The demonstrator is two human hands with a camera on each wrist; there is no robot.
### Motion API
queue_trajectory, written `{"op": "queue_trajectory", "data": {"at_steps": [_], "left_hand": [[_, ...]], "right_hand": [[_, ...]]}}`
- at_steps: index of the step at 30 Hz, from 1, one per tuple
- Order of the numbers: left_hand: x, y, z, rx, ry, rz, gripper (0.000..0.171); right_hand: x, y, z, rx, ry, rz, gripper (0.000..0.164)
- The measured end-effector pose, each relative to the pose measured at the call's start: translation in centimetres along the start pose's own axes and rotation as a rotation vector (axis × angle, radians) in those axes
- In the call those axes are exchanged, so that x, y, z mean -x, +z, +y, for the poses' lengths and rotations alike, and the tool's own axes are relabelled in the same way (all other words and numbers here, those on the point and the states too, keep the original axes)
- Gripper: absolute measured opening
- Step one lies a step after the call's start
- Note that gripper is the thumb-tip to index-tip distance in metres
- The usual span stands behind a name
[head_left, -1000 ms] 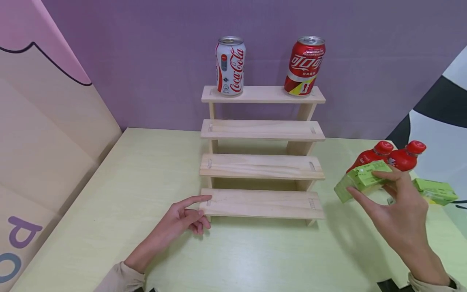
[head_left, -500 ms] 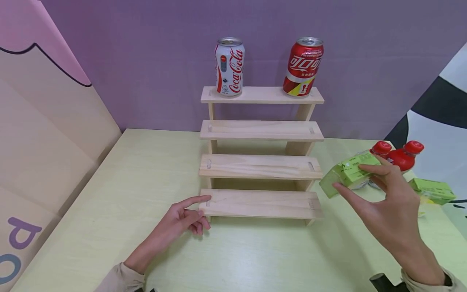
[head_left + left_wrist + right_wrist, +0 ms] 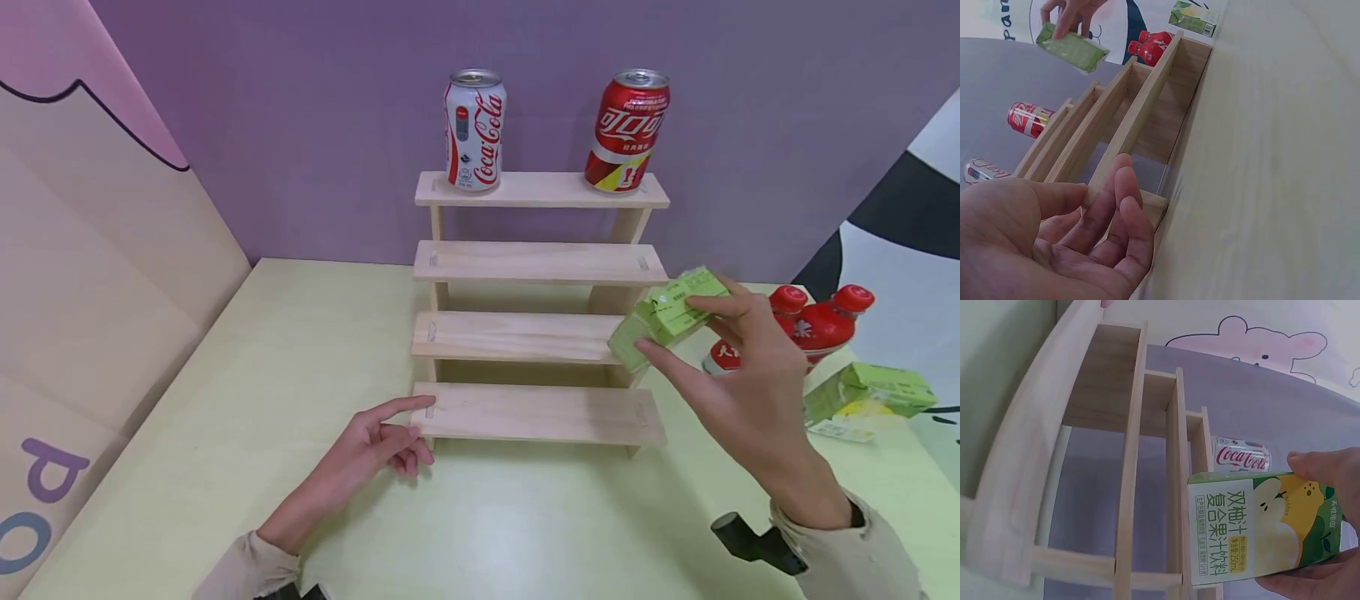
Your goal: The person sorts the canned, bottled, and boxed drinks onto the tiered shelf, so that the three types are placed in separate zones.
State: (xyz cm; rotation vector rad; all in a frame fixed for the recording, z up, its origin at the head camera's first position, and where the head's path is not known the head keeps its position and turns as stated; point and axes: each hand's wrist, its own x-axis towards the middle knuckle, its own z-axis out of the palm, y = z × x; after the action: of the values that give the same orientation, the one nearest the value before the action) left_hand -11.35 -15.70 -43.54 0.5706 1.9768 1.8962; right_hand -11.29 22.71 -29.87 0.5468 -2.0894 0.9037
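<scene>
My right hand (image 3: 750,375) grips a green juice carton (image 3: 671,312) between thumb and fingers, in the air in front of the right end of the stepped wooden shelf (image 3: 536,337). The right wrist view shows the fruit-printed face of the carton (image 3: 1266,528). My left hand (image 3: 382,446) holds the left end of the lowest step, its index finger along the top. In the left wrist view the thumb and fingers (image 3: 1129,219) lie around that end. A white Coca-Cola can (image 3: 476,133) and a red Coca-Cola can (image 3: 628,133) stand on the top step.
Two red-capped bottles (image 3: 836,321) stand right of the shelf. Nearer lies a second green carton (image 3: 877,387). A purple backdrop (image 3: 330,133) rises behind the table (image 3: 480,525), with a printed panel (image 3: 90,292) along the left.
My right hand has carried the juice carton leftward and slightly up, from near the bottles to the shelf's right end. The left hand keeps its place on the lowest step.
</scene>
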Motion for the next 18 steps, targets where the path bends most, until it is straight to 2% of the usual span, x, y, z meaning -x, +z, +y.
{"op": "queue_trajectory", "data": {"at_steps": [4, 10, 18], "left_hand": [[0.0, 0.0, -0.1, 0.008, -0.013, 0.003, 0.044], [0.2, 0.0, -0.1, 0.012, -0.017, -0.003, 0.044], [0.0, -0.1, 0.1, -0.009, -0.008, -0.003, 0.044]], "right_hand": [[-1.1, 1.1, -0.9, -0.031, -0.001, -0.032, 0.066], [-2.8, 2.6, -1.8, -0.029, -0.011, -0.057, 0.061], [-5.6, 4.8, -2.8, -0.124, -0.032, -0.055, 0.058]]}}
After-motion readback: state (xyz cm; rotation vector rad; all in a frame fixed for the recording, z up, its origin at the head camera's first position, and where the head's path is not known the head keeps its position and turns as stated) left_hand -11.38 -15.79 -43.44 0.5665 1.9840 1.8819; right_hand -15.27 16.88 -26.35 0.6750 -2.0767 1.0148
